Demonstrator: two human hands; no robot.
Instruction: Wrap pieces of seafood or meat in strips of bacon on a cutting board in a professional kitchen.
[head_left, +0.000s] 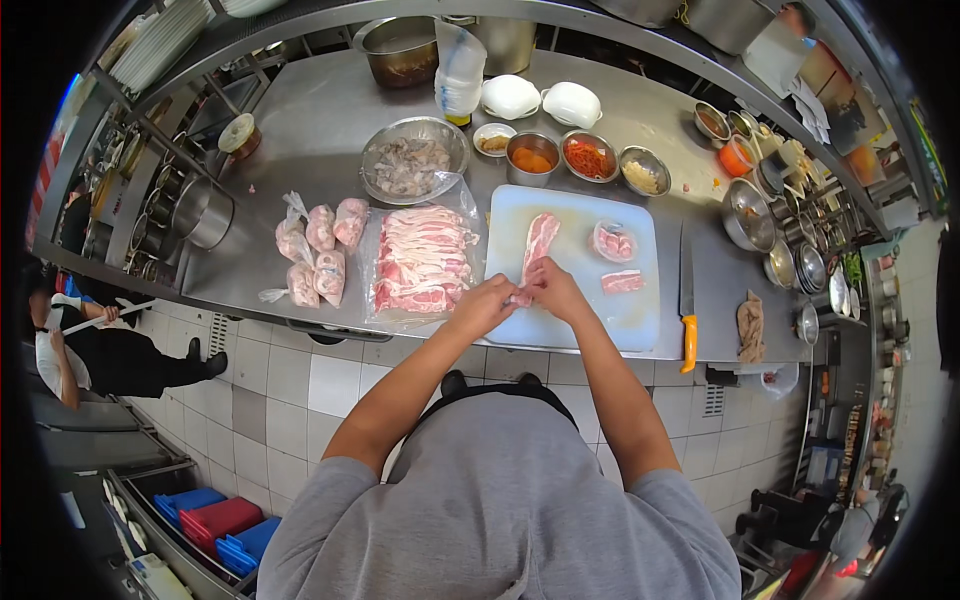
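Note:
My left hand (486, 301) and my right hand (553, 289) meet over the lower left of a pale cutting board (570, 319). Both pinch the near end of a bacon strip (541, 234), which stretches away from me on the board; what is under the fingers is mostly hidden. Toward the board's right lie a small plastic-wrapped portion of meat (614, 241) and a short piece of bacon (622, 281). Left of the board, many bacon slices (424, 259) lie in rows on plastic film. A knife with an orange handle (688, 341) lies right of the board.
Several bagged meat portions (320, 227) lie at left. A steel bowl of shrimp-like pieces (412, 161) and bowls of orange sauce (532, 160), red shreds (589, 156) and pale minced food (645, 171) stand behind. A brown cloth (750, 326) lies right, near the counter edge. A person (112, 352) stands at far left.

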